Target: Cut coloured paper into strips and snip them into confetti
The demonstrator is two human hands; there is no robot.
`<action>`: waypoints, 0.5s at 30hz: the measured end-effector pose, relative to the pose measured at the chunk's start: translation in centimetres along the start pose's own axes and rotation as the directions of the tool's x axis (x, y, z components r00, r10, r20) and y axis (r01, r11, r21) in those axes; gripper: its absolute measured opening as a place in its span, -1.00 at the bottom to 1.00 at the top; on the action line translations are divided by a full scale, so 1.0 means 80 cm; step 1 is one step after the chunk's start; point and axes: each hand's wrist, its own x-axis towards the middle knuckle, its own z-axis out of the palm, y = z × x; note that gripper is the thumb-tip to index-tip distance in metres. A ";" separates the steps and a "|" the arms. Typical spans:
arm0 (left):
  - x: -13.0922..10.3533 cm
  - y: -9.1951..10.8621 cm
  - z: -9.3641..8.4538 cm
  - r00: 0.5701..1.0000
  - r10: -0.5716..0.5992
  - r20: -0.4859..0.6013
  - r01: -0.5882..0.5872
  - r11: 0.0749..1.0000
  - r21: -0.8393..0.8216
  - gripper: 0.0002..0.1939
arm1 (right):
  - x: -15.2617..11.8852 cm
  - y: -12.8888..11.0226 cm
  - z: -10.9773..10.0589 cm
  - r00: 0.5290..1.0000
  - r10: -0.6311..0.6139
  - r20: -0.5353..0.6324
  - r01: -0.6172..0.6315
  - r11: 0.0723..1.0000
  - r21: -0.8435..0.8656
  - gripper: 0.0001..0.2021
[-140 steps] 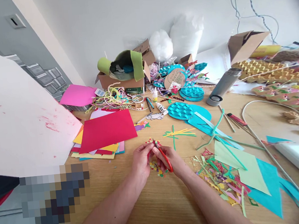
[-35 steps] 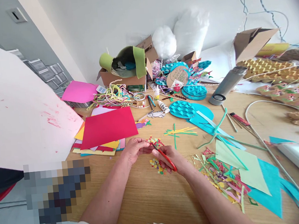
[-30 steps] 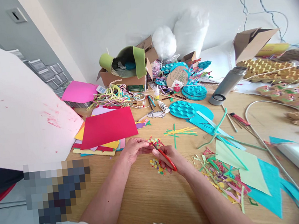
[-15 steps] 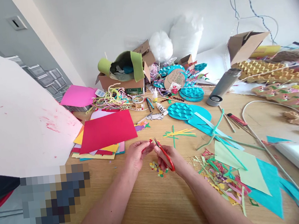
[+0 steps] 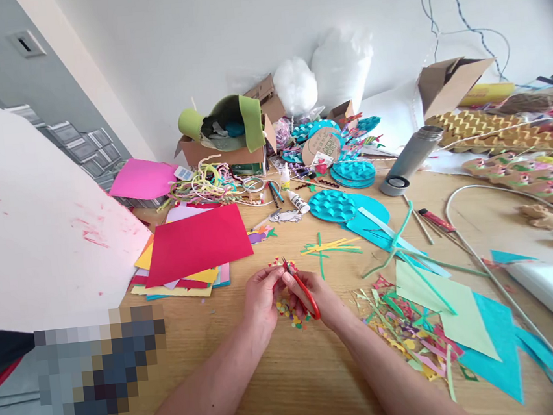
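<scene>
My right hand (image 5: 317, 295) grips red-handled scissors (image 5: 307, 294), their dark blades pointing up and away from me. Close against it, my left hand (image 5: 264, 293) pinches a tiny piece of red paper (image 5: 285, 266) beside the blades; the fingers hide most of it. Whether the blades are apart is too small to tell. Small coloured paper bits (image 5: 296, 315) lie on the table below and between my hands. More red and yellow bits (image 5: 275, 260) show just beyond my fingertips.
To the left is a stack of coloured sheets (image 5: 199, 244). Paper scraps (image 5: 410, 331), pale green paper (image 5: 445, 308) and blue paper (image 5: 495, 349) spread on the right. Yellow and green strips (image 5: 332, 246), a glue bottle (image 5: 299, 201), blue textured ovals (image 5: 332, 206) and a grey flask (image 5: 412, 162) stand or lie beyond.
My left hand has moved right, closer to my right hand, bringing the red paper piece to the scissor blades. The scissors have shifted only slightly.
</scene>
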 end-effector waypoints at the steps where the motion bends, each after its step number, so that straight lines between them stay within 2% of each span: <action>1: 0.000 0.000 0.000 1.000 0.000 -0.004 0.000 1.000 -0.002 -0.88 | 0.000 0.000 0.000 1.000 -0.002 0.002 0.002 1.000 0.001 -0.48; 15: -0.001 -0.002 -0.001 1.000 0.011 -0.029 -0.012 1.000 -0.021 -0.85 | 0.000 0.005 0.001 1.000 -0.007 0.012 0.007 1.000 0.004 -0.50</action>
